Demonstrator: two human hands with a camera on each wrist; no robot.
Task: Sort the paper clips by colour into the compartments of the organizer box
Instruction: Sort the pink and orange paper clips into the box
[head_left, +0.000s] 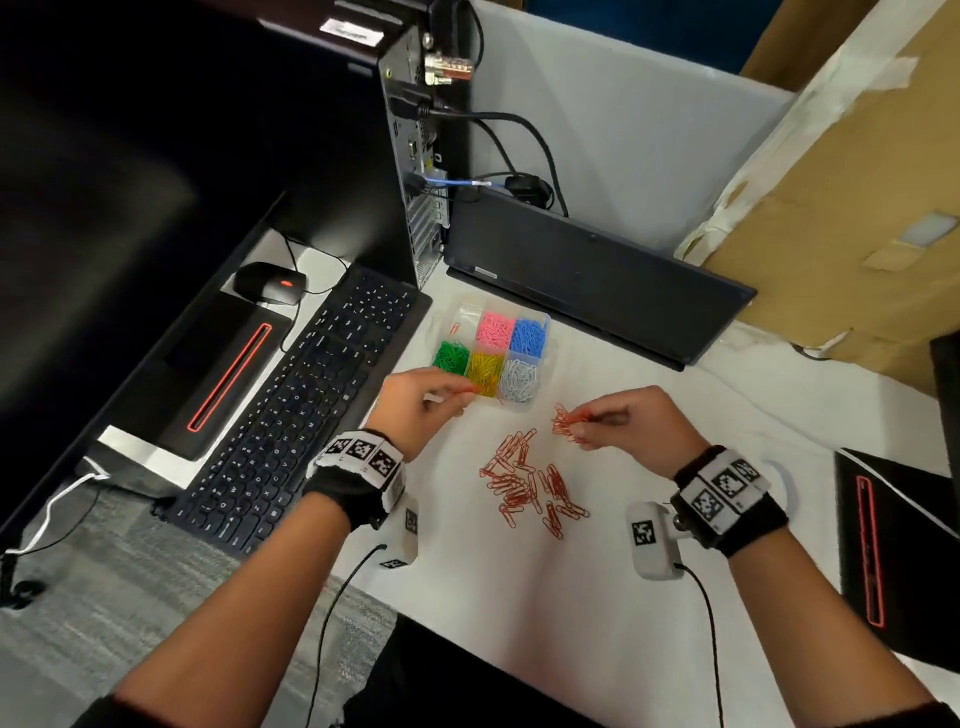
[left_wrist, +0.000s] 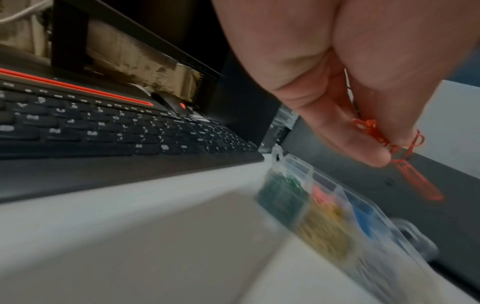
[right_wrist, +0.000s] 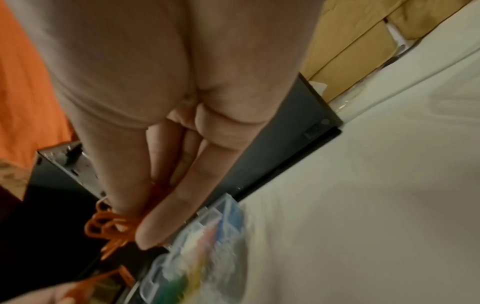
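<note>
We log our left hand (head_left: 415, 405) pinching red clips (left_wrist: 405, 162) beside the organizer box (head_left: 540, 358). Our right hand (head_left: 631, 423) pinches a red clip bunch (head_left: 566, 422). Loose red clips (head_left: 530, 483) lie on the table (head_left: 675, 649) between both hands.

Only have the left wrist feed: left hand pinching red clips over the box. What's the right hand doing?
Observer: The right hand pinches its own bunch of red clips, to the right of the box.
Operator: Any clips still loose?
Observer: Yes, a pile of red clips lies on the white table between the wrists.
Operator: Where should red go?
Observer: Probably the far-left compartment; it seems to hold just one red clip.
</note>
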